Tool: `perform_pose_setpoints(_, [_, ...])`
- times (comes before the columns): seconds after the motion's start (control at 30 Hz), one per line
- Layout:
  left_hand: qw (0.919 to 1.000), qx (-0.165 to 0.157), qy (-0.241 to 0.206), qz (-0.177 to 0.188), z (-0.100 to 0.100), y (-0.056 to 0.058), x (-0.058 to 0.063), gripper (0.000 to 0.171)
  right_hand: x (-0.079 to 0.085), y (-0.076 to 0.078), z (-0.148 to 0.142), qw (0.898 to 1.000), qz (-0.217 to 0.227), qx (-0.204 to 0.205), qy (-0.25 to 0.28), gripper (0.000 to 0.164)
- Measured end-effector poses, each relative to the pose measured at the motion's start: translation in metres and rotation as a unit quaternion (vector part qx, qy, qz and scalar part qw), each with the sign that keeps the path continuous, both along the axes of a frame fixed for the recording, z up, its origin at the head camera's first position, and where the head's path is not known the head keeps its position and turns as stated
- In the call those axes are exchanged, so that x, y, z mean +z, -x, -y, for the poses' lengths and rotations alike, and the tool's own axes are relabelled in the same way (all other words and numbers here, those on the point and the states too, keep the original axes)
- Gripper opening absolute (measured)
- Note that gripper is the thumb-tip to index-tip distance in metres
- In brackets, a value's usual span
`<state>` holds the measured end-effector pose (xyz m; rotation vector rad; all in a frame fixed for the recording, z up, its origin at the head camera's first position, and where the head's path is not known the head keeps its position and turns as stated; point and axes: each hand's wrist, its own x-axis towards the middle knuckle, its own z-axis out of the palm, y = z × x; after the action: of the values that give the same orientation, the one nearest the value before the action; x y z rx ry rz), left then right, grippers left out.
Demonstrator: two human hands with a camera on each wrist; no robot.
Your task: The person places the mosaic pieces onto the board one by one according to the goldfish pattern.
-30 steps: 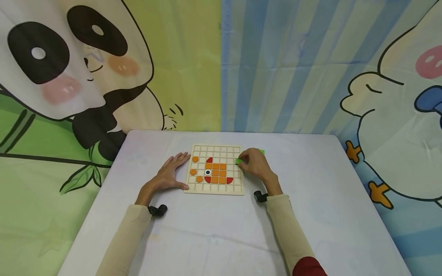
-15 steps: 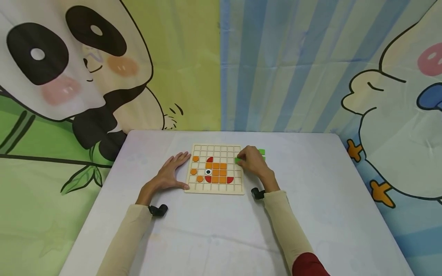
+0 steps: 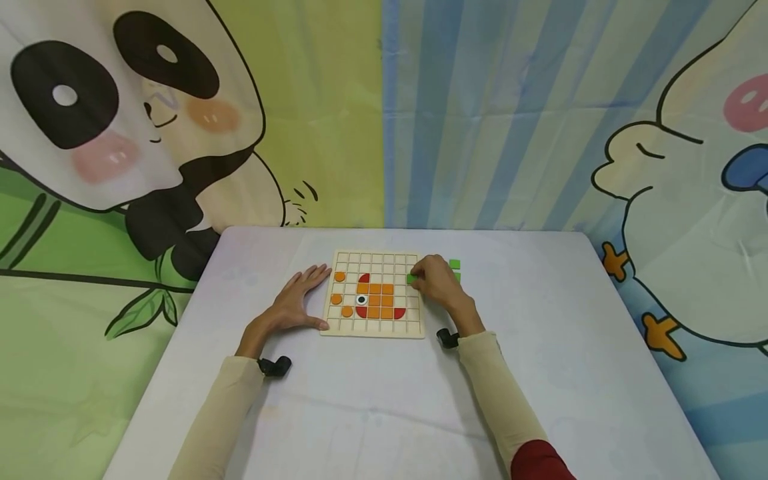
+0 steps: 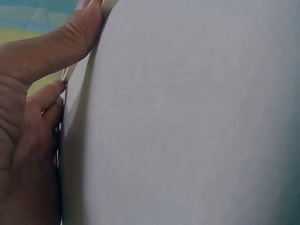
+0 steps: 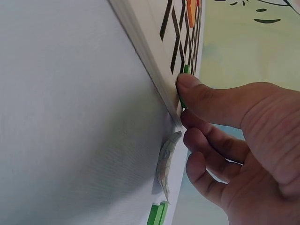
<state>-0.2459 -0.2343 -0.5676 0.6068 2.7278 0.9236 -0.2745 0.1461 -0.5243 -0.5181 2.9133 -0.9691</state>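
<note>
A cream board with a square grid lies flat on the table. It bears orange square tiles, red quarter-round tiles, a white eye tile and loose-set orange discs at its left. My left hand rests at the board's left edge, thumb and fingers spread apart. At the right edge, my right hand pinches a green tile by thumb and fingertips over the grid. In the right wrist view the green tile touches the board's surface; its lower part is behind the thumb.
Green tiles lie on the table just beyond my right hand, partly hidden by it. A thin, curved, pale piece lies beside the board in the right wrist view. Printed cloth hangs behind the white table.
My right hand has shifted slightly left and away from me with the green tile. More of the green tiles beyond it now shows. The left hand stays at the board's edge.
</note>
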Motion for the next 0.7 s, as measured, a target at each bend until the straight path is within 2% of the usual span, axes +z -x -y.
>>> perform_pose_setpoints(0.17, [1.0000, 0.000, 0.001, -0.001, 0.000, -0.001, 0.001, 0.139, -0.002, -0.001, 0.000, 1.000, -0.010, -0.003, -0.004, 0.028])
perform_pose_setpoints(0.33, [1.0000, -0.001, 0.003, -0.005, 0.000, 0.000, -0.002, 0.139, 0.004, -0.006, -0.008, 1.000, -0.011, -0.012, 0.009, 0.039])
perform_pose_setpoints(0.5, [1.0000, -0.003, -0.001, -0.008, -0.001, -0.001, -0.001, 0.139, 0.011, -0.011, -0.031, 0.999, -0.009, -0.037, 0.034, 0.042])
perform_pose_setpoints(0.7, [0.9999, -0.004, 0.006, -0.010, 0.002, 0.000, -0.003, 0.139, 0.008, -0.017, -0.065, 0.996, -0.004, -0.077, 0.038, 0.043])
